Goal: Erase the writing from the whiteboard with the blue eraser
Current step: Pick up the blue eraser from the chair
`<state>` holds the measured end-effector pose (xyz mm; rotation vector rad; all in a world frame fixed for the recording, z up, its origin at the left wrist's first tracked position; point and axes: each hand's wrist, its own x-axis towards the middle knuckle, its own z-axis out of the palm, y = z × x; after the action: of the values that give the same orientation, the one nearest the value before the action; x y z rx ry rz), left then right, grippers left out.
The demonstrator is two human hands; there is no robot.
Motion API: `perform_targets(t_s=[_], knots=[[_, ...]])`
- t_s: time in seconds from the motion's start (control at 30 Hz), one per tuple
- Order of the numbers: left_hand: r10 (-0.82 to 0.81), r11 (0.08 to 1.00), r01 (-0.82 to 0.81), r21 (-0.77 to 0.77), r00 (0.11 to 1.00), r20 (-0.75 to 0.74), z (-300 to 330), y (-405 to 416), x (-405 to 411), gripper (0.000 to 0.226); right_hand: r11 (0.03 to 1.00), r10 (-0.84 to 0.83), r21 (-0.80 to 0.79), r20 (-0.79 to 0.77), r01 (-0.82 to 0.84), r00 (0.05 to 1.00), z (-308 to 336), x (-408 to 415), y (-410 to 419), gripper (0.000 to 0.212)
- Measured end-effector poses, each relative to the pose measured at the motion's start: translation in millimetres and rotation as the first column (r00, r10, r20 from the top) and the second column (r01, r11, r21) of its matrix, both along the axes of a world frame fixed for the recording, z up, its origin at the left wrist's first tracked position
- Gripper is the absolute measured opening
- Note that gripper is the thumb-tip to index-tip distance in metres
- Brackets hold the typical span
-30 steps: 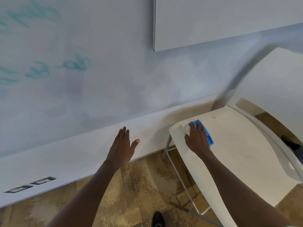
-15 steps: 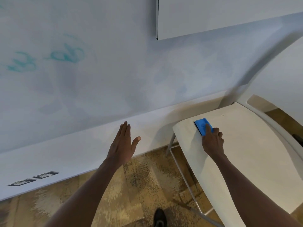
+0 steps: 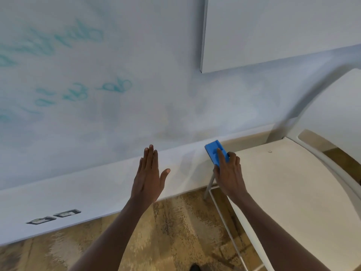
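The whiteboard (image 3: 121, 79) fills the wall ahead, and it carries most of what matters: teal writing (image 3: 117, 87) across its left part, some strokes sharp and others faint or blurred, while the right stretch shows only pale smears. Below it runs a white ledge (image 3: 78, 194) with two small dark-framed plates (image 3: 53, 217) set into it, probably outlets, though they are too small to be sure. A separate white panel (image 3: 273, 30) hangs at upper right, in front of the board.

To the right stands a white chair (image 3: 293, 192) on a thin metal frame, over patterned tan carpet (image 3: 175, 231). Its seat sits at easy reach beside the board, which would make it a handy place to park a tool (no worktop is in view).

The left hand (image 3: 149, 177) is held flat with palm toward the ledge, fingers (image 3: 149, 155) straight and together, thumb out, grasping nothing; whether it touches the ledge I cannot tell. It looks like a balancing posture, keeping that side clear.

The right hand (image 3: 228, 173) grips the blue eraser (image 3: 214, 151), forefinger laid along its back and the other fingers curled at its edge. The eraser is off the seat, in the air just past the chair's front corner and in front of the ledge, well apart from the writing. That grip suits pressing the flat face against the board, so I judge the carry toward the teal marks up and to the left comes next.
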<state>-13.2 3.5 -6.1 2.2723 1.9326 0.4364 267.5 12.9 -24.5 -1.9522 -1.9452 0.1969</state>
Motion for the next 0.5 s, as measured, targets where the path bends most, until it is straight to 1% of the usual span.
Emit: perform_targets(t_s=[0.1, 0.23, 0.37, 0.5], knots=[[0.037, 0.995, -0.038, 0.095, 0.999, 0.012, 26.2, -9.9, -19.9, 0.081, 0.99, 0.099, 0.105, -0.044, -0.094, 0.994, 30.6, -34.5, -6.7, 0.06], [0.077, 0.973, -0.084, 0.215, 0.996, 0.044, 59.8, -23.5, -53.3, 0.08, 0.952, 0.199, 0.254, -0.097, -0.169, 0.975, 79.3, -84.7, -12.6, 0.063], [0.133, 0.938, -0.155, 0.311, 0.987, 0.092, 93.6, -34.5, -90.0, 0.081, 0.895, 0.279, 0.395, -0.128, -0.209, 0.952, 130.3, -134.5, -17.0, 0.07], [0.166, 0.879, -0.222, 0.422, 0.972, 0.166, 133.7, -45.1, -127.2, 0.082, 0.841, 0.332, 0.495, -0.152, -0.219, 0.931, 178.2, -178.9, -22.2, 0.071]])
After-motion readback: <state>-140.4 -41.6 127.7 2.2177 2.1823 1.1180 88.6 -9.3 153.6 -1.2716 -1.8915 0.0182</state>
